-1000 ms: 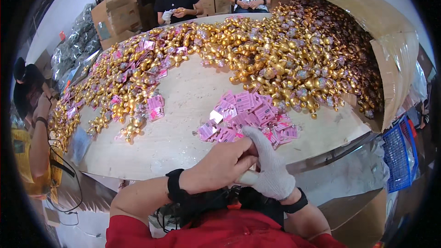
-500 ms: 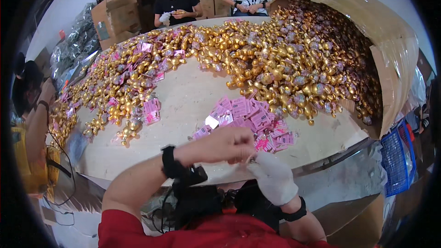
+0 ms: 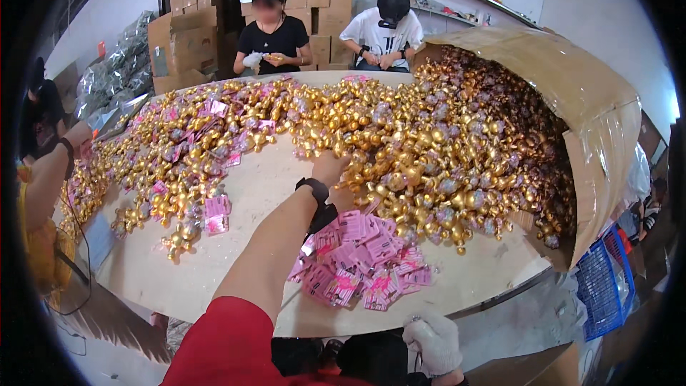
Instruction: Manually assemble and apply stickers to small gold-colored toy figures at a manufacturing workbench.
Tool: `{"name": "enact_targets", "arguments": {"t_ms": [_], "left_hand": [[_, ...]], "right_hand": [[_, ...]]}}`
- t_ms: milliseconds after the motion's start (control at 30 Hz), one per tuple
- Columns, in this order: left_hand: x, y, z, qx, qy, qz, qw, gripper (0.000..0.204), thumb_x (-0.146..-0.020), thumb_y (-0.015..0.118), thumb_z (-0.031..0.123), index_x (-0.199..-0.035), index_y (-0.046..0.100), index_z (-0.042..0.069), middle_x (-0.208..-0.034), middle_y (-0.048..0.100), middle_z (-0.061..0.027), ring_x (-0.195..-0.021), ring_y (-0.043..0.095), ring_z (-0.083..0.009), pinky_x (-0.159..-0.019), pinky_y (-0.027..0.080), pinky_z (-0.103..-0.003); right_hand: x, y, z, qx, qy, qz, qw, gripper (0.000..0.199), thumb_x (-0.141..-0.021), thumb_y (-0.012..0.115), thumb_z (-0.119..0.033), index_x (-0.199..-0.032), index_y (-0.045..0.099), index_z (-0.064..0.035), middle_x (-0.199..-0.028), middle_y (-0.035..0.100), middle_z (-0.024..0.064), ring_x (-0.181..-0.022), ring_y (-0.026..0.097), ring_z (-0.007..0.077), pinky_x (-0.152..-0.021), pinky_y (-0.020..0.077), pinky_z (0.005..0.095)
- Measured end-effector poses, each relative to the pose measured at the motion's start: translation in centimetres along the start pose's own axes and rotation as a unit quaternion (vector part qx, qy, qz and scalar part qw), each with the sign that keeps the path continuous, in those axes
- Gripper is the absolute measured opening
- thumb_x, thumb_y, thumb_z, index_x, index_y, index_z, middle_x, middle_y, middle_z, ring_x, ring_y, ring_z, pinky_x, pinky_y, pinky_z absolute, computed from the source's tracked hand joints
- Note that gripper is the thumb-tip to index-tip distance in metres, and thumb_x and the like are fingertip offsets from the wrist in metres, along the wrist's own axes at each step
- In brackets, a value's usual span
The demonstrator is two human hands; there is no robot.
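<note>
My left hand is stretched forward, bare, with a black band on its wrist. It touches the near edge of a heap of shiny gold bear-like figures; its fingertips are hidden among them. My right hand, in a white glove, is low at the table's front edge. Its fingers are curled, and whatever they hold is too small to make out. Under my left forearm and to its right lies a pile of pink printed cards.
A large cardboard box lies tipped on the right, gold figures spilling out. More figures mixed with pink cards cover the table's left. A blue basket stands at right. Two people sit across the table; another person's arm shows at left.
My left hand has left my right hand and reached forward to the gold heap. The gloved right hand has dropped lower, toward the table's front edge. The view has tilted up.
</note>
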State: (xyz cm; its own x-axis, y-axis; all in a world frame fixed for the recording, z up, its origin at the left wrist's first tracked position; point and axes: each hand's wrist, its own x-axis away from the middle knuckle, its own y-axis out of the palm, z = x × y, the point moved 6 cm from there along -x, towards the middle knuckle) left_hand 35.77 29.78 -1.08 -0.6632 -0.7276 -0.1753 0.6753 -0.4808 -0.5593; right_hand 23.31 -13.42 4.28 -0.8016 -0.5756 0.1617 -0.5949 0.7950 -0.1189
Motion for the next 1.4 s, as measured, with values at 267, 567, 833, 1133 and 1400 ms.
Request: {"name": "enact_targets", "arguments": {"t_ms": [267,567,833,1133,1400], "left_hand": [[5.9,-6.5,4.7,0.348,-0.042,-0.097,0.931,0.013,-0.086,0.060,0.009,-0.095,0.058,0.000,-0.077,0.059,-0.0045,-0.061,0.062,-0.0168,-0.055,0.054,-0.028],[27.8,-10.7,5.9,0.370,-0.097,-0.200,0.902,0.028,-0.092,0.054,0.006,-0.119,0.048,0.001,-0.092,0.056,-0.0049,-0.076,0.062,-0.0152,-0.068,0.055,-0.029],[35.2,-11.7,7.5,0.350,-0.009,-0.303,0.886,0.055,-0.080,0.073,0.019,-0.125,0.045,0.003,-0.097,0.056,-0.0034,-0.089,0.056,-0.0103,-0.081,0.047,-0.027],[40.3,-13.3,4.3,0.131,-0.027,-0.348,0.928,0.042,-0.077,0.076,0.026,-0.103,0.054,0.002,-0.083,0.061,-0.0067,-0.076,0.060,-0.0151,-0.069,0.048,-0.029],[44.2,-12.6,4.9,0.031,0.020,-0.425,0.904,0.042,-0.077,0.073,0.029,-0.101,0.052,0.002,-0.082,0.062,-0.0169,-0.075,0.064,-0.0335,-0.066,0.049,-0.037]], "right_hand": [[-1.0,-0.3,3.0,-0.082,0.060,-0.022,0.995,0.009,-0.077,0.055,-0.004,-0.075,0.062,0.0015,-0.067,0.059,0.0048,-0.053,0.051,0.0097,-0.050,0.0397,0.0212],[-1.1,4.5,-2.7,-0.098,-0.106,-0.146,0.979,0.012,-0.080,0.057,0.001,-0.089,0.064,0.0013,-0.079,0.061,0.0054,-0.062,0.054,0.0085,-0.054,0.0417,0.0216],[2.3,8.7,-2.2,-0.030,-0.112,-0.219,0.969,0.011,-0.082,0.064,-0.003,-0.092,0.066,0.0010,-0.075,0.059,0.0034,-0.062,0.054,0.0086,-0.053,0.0421,0.0223],[6.1,7.6,-0.2,0.170,-0.095,-0.273,0.942,0.012,-0.084,0.062,-0.012,-0.092,0.064,-0.0033,-0.084,0.061,0.0120,-0.081,0.060,0.0266,-0.071,0.0482,0.0336],[7.9,7.3,1.4,0.289,-0.314,-0.287,0.858,0.015,-0.083,0.063,-0.020,-0.087,0.061,-0.0060,-0.081,0.059,0.0111,-0.078,0.059,0.0303,-0.065,0.0476,0.0386]]}}
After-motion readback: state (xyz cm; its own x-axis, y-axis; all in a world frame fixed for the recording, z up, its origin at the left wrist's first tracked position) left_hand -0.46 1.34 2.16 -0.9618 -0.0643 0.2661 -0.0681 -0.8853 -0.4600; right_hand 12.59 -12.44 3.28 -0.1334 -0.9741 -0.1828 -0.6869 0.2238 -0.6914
